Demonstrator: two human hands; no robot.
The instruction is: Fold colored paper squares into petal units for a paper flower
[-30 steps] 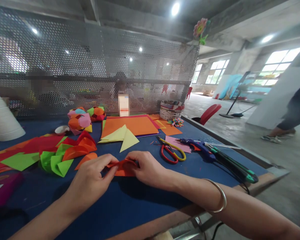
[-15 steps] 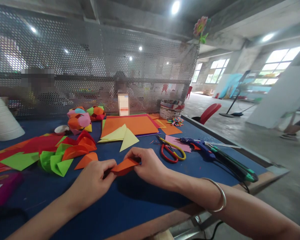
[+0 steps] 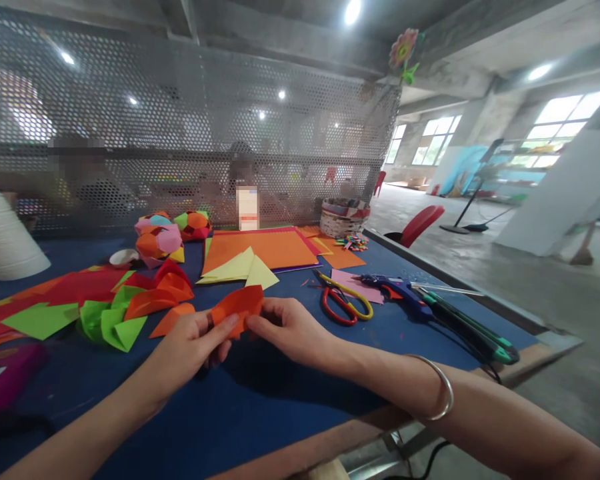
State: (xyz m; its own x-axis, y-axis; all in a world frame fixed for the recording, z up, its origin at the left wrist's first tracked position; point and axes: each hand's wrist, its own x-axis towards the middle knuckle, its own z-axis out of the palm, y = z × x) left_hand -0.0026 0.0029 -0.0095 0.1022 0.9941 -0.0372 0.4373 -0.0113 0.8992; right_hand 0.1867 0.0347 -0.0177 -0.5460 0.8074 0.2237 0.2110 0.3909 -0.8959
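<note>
A folded orange paper piece (image 3: 237, 308) is held up a little above the blue table (image 3: 260, 407), between both hands. My left hand (image 3: 193, 347) pinches its left end and my right hand (image 3: 287, 327) pinches its right edge. A metal bangle sits on my right wrist. Folded orange, red and green paper pieces (image 3: 130, 310) lie just left of my hands. Yellow paper triangles (image 3: 243, 270) rest on an orange sheet (image 3: 265, 248) behind them.
Red-and-yellow scissors (image 3: 341, 303), a blue glue gun (image 3: 403, 293) and green-handled cutters (image 3: 473, 330) lie to the right. Paper balls (image 3: 165, 237), a small basket (image 3: 344, 219) and a white cone (image 3: 3, 237) stand before a perforated metal screen (image 3: 190, 133). People sit behind it.
The orange piece has been lifted off the table and turned upright between my fingers. A person walking at the far right has left the view.
</note>
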